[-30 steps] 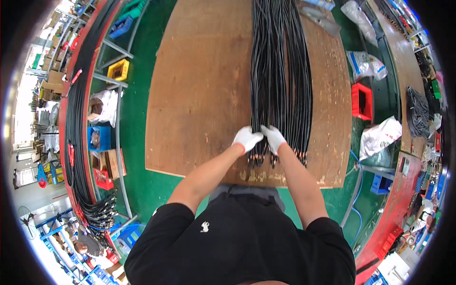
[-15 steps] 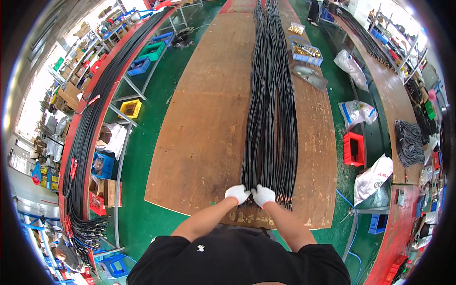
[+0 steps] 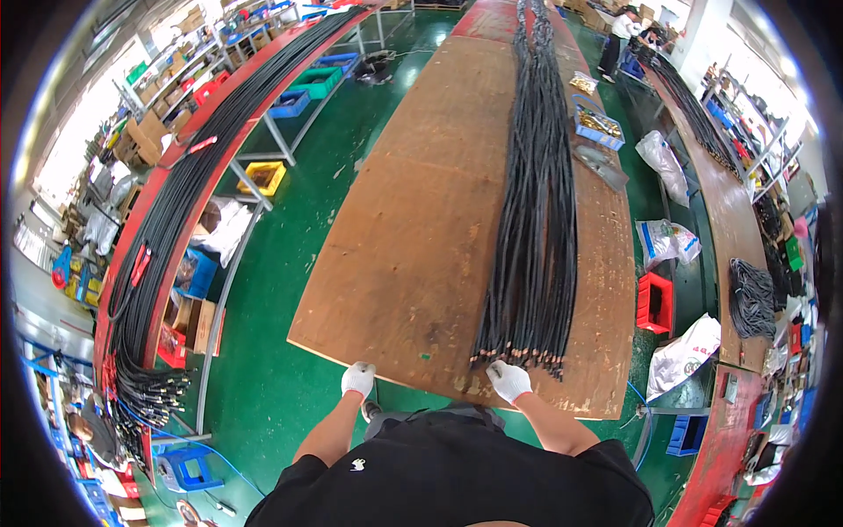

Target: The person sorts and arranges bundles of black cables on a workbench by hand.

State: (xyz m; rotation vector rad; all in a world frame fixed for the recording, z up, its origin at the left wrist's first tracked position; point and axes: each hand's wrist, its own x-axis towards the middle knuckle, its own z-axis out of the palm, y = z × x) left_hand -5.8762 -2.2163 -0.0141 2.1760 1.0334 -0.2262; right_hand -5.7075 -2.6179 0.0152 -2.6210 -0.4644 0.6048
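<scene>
Black cables | left fingers, right fingers: cannot tell whether clamped | printed white sack

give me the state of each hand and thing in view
Left hand: gloved, near the table edge, grip unclear
Right hand: gloved, beside the cable ends, grip unclear
Black cables: laid out lengthwise
Blue bin: open, holding brass-coloured pieces
Dark cable coil: looped, lying on the right-hand bench
</scene>
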